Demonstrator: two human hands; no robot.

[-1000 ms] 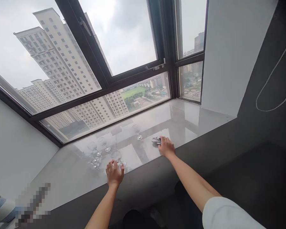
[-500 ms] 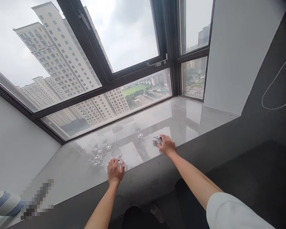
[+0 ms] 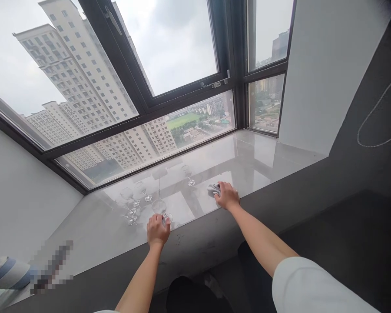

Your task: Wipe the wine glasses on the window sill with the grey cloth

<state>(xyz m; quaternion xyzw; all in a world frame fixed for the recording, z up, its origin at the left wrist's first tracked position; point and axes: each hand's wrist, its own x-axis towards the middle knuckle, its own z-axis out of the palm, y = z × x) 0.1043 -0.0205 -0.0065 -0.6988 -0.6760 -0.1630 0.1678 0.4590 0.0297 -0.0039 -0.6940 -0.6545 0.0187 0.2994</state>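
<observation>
My left hand (image 3: 157,230) is closed around the stem of a clear wine glass (image 3: 158,206) near the front edge of the sill. The glass leans, its bowl beyond my fingers and its foot to the right. Under my right hand (image 3: 227,195) is a bunched grey cloth (image 3: 214,188), gripped and resting on the shiny sill (image 3: 247,174). A cluster of several stemmed glasses (image 3: 135,202) stands to the left of the held one. Another stemmed glass (image 3: 190,180) stands alone farther back, between my hands.
A dark-framed window (image 3: 143,114) rises behind the sill. White walls flank it, with a right-hand wall (image 3: 316,87) beside the sill's end. A blue-and-white striped object (image 3: 14,273) lies at the lower left. A beaded cord (image 3: 366,126) hangs at the right.
The view has shifted slightly. Both hands stay nearly in place, the left on the wine glass and the right on the cloth.
</observation>
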